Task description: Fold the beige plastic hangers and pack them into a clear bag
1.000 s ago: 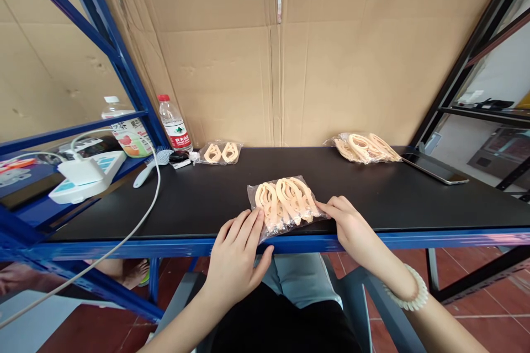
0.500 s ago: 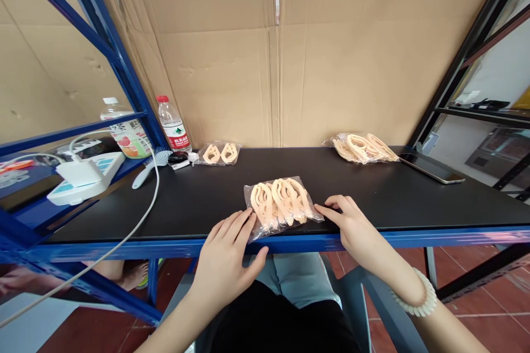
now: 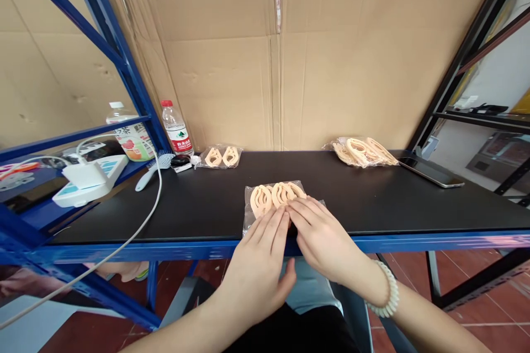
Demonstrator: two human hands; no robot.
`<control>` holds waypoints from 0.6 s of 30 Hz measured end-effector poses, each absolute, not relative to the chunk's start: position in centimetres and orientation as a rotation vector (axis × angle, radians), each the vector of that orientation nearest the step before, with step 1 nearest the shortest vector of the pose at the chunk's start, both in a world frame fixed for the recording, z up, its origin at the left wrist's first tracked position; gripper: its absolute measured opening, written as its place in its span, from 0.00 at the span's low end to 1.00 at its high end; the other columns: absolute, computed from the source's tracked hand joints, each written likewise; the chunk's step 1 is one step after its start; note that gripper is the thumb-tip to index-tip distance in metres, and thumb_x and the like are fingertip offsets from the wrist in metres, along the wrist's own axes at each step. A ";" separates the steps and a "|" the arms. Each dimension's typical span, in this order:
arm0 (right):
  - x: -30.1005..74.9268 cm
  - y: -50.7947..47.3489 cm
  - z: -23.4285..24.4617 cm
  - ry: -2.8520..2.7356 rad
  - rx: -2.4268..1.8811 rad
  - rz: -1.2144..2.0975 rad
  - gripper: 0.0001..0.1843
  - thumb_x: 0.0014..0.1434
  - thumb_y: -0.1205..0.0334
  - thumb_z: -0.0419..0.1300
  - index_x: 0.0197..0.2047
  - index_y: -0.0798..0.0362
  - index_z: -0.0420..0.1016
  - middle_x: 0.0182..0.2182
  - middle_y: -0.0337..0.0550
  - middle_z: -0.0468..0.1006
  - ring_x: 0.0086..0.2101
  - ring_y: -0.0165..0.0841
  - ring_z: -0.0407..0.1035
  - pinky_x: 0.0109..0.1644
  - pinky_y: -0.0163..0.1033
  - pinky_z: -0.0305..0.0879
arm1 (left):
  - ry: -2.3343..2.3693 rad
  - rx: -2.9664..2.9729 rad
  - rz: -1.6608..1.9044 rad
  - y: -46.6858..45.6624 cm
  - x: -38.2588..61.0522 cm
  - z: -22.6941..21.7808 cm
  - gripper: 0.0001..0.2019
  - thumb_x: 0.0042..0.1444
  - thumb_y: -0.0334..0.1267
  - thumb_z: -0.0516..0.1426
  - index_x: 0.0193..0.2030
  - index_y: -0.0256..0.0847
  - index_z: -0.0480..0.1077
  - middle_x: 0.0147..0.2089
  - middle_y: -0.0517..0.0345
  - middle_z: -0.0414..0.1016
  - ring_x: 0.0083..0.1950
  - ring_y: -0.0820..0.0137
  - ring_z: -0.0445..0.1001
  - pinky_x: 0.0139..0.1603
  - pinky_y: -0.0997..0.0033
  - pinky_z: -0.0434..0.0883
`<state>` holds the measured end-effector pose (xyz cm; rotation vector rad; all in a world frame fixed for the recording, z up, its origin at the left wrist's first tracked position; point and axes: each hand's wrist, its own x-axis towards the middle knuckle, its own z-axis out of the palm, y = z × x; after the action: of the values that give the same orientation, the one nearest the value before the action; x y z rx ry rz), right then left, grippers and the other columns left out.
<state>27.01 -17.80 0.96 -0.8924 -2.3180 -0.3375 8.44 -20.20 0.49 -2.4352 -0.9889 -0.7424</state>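
A clear plastic bag of peach-coloured hair clips (image 3: pixel 273 196) lies near the front edge of the black table (image 3: pixel 372 204). My left hand (image 3: pixel 259 265) and my right hand (image 3: pixel 321 234) both lie flat on the near half of the bag, fingers stretched out and side by side, covering its lower part. Only the tops of the clips show beyond my fingertips. A bead bracelet is on my right wrist.
A small bag with two clips (image 3: pixel 219 156) lies at the back left, and a fuller bag of clips (image 3: pixel 362 151) at the back right beside a phone (image 3: pixel 430 172). A water bottle (image 3: pixel 176 129), brush (image 3: pixel 151 170), power strip (image 3: pixel 89 179) and white cable (image 3: pixel 136 220) sit left. Cardboard walls stand behind.
Both hands have moved inward from the bag's sides onto its near half, pressing it flat. The bag has shifted slightly and lies straighter.
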 end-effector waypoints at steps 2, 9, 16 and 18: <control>26.9 -16.9 0.4 -2.331 -0.968 -0.396 0.23 0.59 0.74 0.48 0.56 0.64 0.71 0.53 0.59 0.72 0.57 0.46 0.62 0.64 0.58 0.58 | -1.043 -2.413 -0.732 -19.4 8.7 -0.4 0.29 0.55 0.36 0.53 0.63 0.26 0.59 0.63 0.36 0.65 0.65 0.52 0.64 0.61 0.54 0.69; 29.2 -16.0 -0.5 -2.403 -1.082 -0.309 0.25 0.69 0.60 0.49 0.66 0.57 0.58 0.61 0.53 0.65 0.64 0.44 0.53 0.66 0.63 0.49 | -1.127 -2.378 -0.709 -17.9 7.0 -2.7 0.32 0.58 0.41 0.54 0.67 0.26 0.53 0.67 0.35 0.60 0.67 0.51 0.60 0.60 0.54 0.69; 30.3 -16.6 -1.7 -2.469 -1.098 -0.309 0.31 0.69 0.58 0.48 0.70 0.61 0.46 0.66 0.57 0.55 0.65 0.42 0.51 0.64 0.56 0.57 | -1.225 -2.296 -0.739 -18.2 6.0 -3.8 0.31 0.59 0.37 0.52 0.68 0.30 0.50 0.65 0.38 0.63 0.64 0.53 0.64 0.66 0.44 0.58; 30.9 -16.8 -2.1 -2.459 -1.057 -0.336 0.32 0.69 0.59 0.49 0.70 0.63 0.45 0.65 0.60 0.56 0.63 0.43 0.54 0.62 0.54 0.61 | -1.224 -2.292 -0.775 -18.4 5.3 -4.0 0.29 0.59 0.35 0.52 0.67 0.31 0.52 0.62 0.40 0.67 0.62 0.55 0.67 0.66 0.46 0.59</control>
<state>30.89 -16.81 -2.11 -1.0566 -2.4587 -0.3362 5.35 -18.36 -3.98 -2.2925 -1.2239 -0.7754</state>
